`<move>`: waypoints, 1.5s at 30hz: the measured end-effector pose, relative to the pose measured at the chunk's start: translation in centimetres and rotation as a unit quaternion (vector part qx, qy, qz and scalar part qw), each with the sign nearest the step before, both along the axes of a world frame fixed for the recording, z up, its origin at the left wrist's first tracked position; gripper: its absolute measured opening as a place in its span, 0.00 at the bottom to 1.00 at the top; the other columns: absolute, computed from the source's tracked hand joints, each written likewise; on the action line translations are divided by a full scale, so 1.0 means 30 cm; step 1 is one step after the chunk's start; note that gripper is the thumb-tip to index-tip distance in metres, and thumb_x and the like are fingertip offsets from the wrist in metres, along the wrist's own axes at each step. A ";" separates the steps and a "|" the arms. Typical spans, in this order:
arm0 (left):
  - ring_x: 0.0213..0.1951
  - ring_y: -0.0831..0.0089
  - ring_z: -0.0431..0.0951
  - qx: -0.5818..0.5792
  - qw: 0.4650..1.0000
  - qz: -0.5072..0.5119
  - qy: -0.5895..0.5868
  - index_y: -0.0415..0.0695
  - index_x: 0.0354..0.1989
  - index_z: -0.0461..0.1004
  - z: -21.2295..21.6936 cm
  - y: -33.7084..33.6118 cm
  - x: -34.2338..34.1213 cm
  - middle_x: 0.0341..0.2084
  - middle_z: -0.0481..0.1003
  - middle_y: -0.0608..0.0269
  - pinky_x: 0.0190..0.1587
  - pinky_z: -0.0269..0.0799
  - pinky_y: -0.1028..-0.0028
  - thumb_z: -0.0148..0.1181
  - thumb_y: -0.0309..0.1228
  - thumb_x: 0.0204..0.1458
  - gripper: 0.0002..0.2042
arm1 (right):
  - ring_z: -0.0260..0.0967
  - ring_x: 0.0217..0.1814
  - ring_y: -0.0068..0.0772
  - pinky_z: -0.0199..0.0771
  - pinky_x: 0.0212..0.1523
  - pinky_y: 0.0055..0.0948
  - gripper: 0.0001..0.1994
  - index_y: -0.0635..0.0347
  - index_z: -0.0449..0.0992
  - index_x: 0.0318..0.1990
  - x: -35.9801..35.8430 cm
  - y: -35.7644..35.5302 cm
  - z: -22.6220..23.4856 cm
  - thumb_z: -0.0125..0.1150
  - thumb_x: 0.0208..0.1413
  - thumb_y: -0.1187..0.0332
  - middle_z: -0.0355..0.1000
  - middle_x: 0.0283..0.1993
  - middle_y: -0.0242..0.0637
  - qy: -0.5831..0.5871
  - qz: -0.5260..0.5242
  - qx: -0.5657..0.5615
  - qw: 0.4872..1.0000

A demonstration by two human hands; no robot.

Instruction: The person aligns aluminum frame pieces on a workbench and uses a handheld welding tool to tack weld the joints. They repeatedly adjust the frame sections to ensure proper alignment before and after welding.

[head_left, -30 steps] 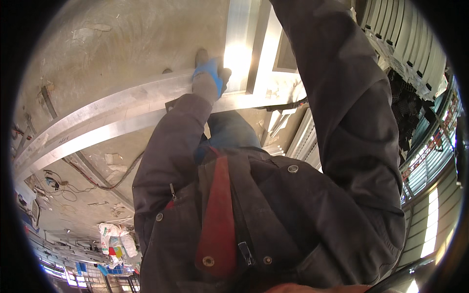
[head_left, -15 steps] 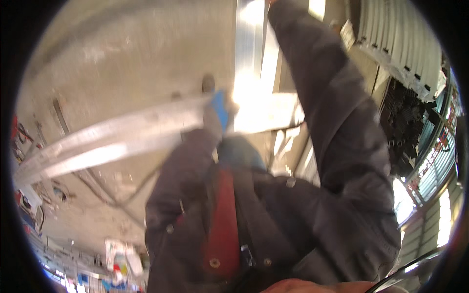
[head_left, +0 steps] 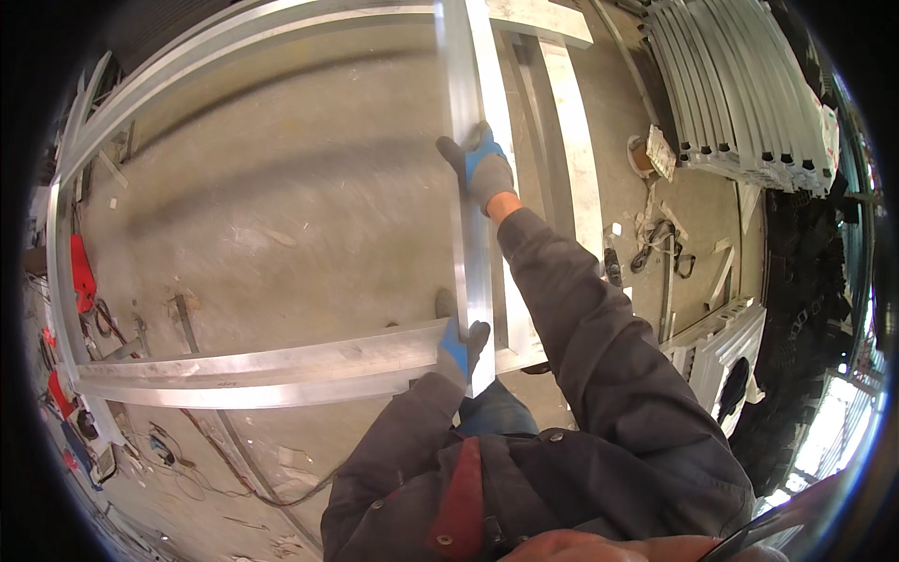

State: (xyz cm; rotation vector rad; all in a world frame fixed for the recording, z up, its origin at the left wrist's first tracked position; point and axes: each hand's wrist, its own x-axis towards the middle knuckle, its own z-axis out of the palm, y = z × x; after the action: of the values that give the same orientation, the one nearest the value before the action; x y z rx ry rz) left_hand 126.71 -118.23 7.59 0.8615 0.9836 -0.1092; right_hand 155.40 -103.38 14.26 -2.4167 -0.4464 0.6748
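A long silvery metal beam [head_left: 476, 267] runs away from me, its near end close to my body. My left hand [head_left: 455, 348], in a grey and blue glove, is wrapped round the beam near that end. Farther along, my right hand [head_left: 487, 169], gloved the same way, grips the beam with its thumb on the left side and fingers on the right. Under the beam's near end passes the near rail [head_left: 262, 386] of a large rectangular metal frame.
Left of the beam, the frame's far rail [head_left: 253, 36] and left rail [head_left: 64, 272] curve round the concrete floor [head_left: 281, 215]. Stacked white profiles [head_left: 740, 84] stand at far right. Cables [head_left: 655, 245] and scraps lie on the floor at right. Red tools [head_left: 82, 272] sit at far left.
My right hand was at the far top edge and is now nearer, partway along the beam. My left hand has shifted lower and slightly right in view. More of the frame now shows.
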 end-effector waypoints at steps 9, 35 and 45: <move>0.48 0.64 0.81 0.014 0.946 0.182 -0.269 0.35 0.65 0.69 0.350 0.384 -0.022 0.48 0.78 0.56 0.50 0.80 0.65 0.62 0.37 0.64 0.25 | 0.71 0.65 0.33 0.72 0.64 0.33 0.36 0.66 0.61 0.76 -0.438 -0.488 0.248 0.61 0.70 0.52 0.74 0.65 0.43 0.339 0.118 0.263 0.896; 0.47 0.70 0.80 0.082 0.883 0.146 -0.438 0.42 0.58 0.71 1.135 0.226 -0.216 0.46 0.78 0.61 0.49 0.79 0.67 0.49 0.44 0.73 0.18 | 0.72 0.59 0.27 0.71 0.61 0.28 0.28 0.67 0.65 0.74 -0.850 -0.843 1.013 0.50 0.73 0.61 0.76 0.60 0.39 0.321 0.123 0.420 0.840; 0.49 0.71 0.78 0.146 0.892 0.201 -0.378 0.40 0.63 0.68 1.170 0.157 -0.283 0.48 0.76 0.61 0.52 0.76 0.69 0.62 0.40 0.67 0.23 | 0.75 0.61 0.34 0.74 0.61 0.34 0.27 0.74 0.68 0.70 -0.917 -0.927 0.837 0.41 0.78 0.58 0.76 0.61 0.45 -0.069 0.228 0.420 0.876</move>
State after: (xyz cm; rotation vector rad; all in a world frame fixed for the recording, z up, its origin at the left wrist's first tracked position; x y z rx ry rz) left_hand 118.22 -113.52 42.69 0.8483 0.4150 0.7043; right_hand 127.88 -131.19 39.37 -1.5294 -1.1273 0.3648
